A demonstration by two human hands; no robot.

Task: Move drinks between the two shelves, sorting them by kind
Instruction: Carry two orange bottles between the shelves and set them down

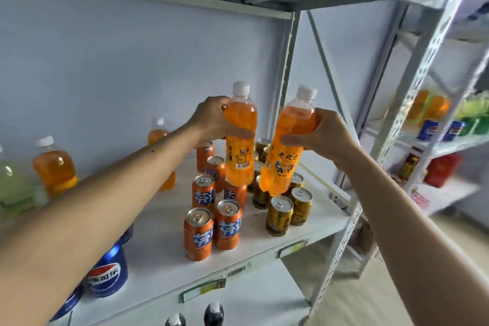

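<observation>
My left hand [211, 118] grips an orange soda bottle [240, 140] with a white cap, held upright above the orange cans [211, 222] on the near white shelf [312, 227]. My right hand [325, 133] grips a second orange soda bottle [287, 148], tilted slightly left, above the gold cans [288, 206]. Both bottles hang clear of the shelf board. More orange bottles [54, 164] stand at the back left. The second shelf unit [447, 140] stands to the right with orange bottles, blue cans and green drinks.
Blue Pepsi cans [108, 272] sit at the shelf's front left under my left forearm. A pale green bottle [13, 185] stands at far left. Dark bottle tops [213, 312] show on the level below. A perforated upright post [412, 103] separates the two units.
</observation>
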